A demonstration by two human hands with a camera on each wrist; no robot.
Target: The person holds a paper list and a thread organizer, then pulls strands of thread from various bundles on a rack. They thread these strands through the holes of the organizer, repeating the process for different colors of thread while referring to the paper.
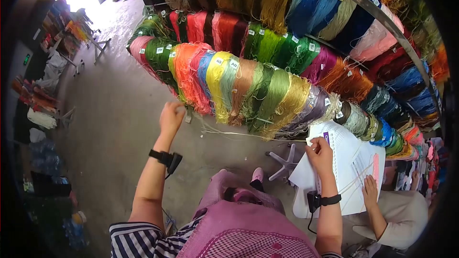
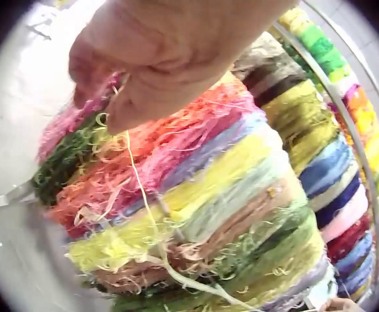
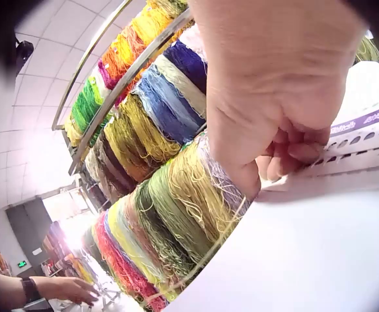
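A pale, thin strand of thread stretches between my two hands, in front of a rack of colored skeins. At its left end, my left hand pinches it with thumb and fingers beside the coral-pink skeins. The left wrist view shows the strand dropping from those fingertips, over the yellow and green skeins. My right hand holds the other end with curled fingers, over white paper sheets. A small pale tag shows at its fingertips. In the right wrist view, the back of that hand hides most of the grip.
Labeled skeins hang in several tiers along a curved metal rail. Another person's hand rests at the papers' right side. A wheeled stand base is on the floor below. More thread racks stand far left.
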